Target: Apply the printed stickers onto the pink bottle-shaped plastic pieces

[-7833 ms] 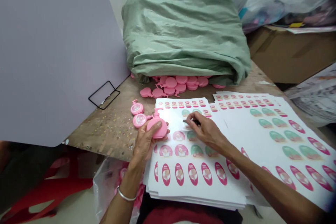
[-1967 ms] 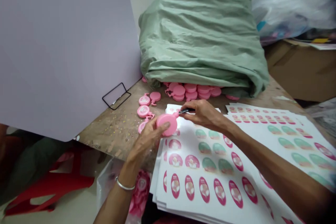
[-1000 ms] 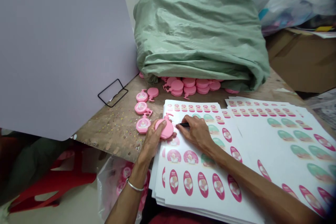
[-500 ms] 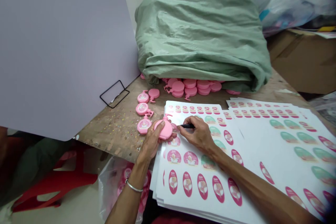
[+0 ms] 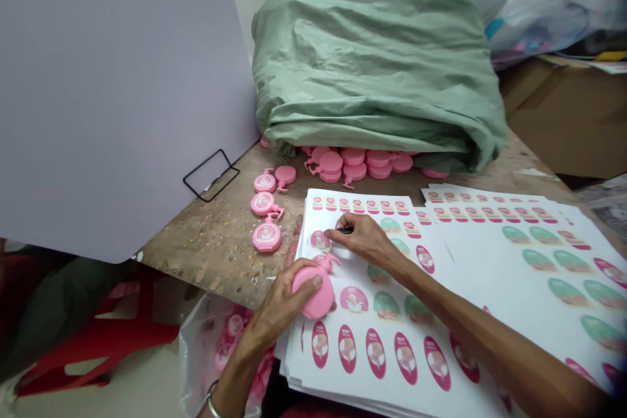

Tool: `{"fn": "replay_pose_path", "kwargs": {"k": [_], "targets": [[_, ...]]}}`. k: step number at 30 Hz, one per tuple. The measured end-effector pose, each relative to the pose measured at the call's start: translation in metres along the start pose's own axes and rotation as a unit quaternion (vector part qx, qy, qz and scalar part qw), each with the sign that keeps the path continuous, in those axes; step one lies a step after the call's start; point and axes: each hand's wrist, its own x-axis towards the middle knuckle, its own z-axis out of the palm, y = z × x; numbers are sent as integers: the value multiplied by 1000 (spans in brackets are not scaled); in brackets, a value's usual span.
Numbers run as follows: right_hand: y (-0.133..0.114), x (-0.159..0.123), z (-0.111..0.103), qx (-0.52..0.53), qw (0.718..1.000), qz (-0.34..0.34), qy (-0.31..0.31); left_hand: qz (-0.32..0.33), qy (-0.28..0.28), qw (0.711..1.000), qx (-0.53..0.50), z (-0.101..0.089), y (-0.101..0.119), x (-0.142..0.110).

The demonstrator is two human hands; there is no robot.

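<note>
Left hand (image 5: 279, 304) clamps around a pink bottle-shaped plastic piece (image 5: 314, 294). Right hand (image 5: 362, 241) pinches a small black tool (image 5: 345, 230) over a label sheet (image 5: 360, 255).

The flat plastic bottle shape (image 5: 313, 294) is bright pink, and so is the pile of shapes (image 5: 353, 163) by the sack. The white label sheets (image 5: 470, 255) have rows of dark pink ovals and soft green ovals. The slim tool (image 5: 345, 230) is black. The big sack (image 5: 377, 59) is pale green. The worktop (image 5: 206, 255) is brown with tiny bright specks. The stool (image 5: 98, 346) is red.
</note>
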Motion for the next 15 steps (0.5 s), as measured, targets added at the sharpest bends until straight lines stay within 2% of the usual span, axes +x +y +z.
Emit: {"fn": "replay_pose_path", "kwargs": {"k": [3,5,8,11,15], "targets": [[-4,11,-5,67,997,26,-37,32,10,997,70,1,-1,4],[-10,11,-13,136,989,33,-55,36,19,996,75,2,-1,5],[-19,-5,-25,223,974,12,-37,4,51,997,-50,8,0,4],[-26,-34,-29,230,973,-3,13,-27,76,969,-233,17,5,4],[-28,-68,-23,207,978,-14,23,-45,96,945,-308,27,17,9]]}}
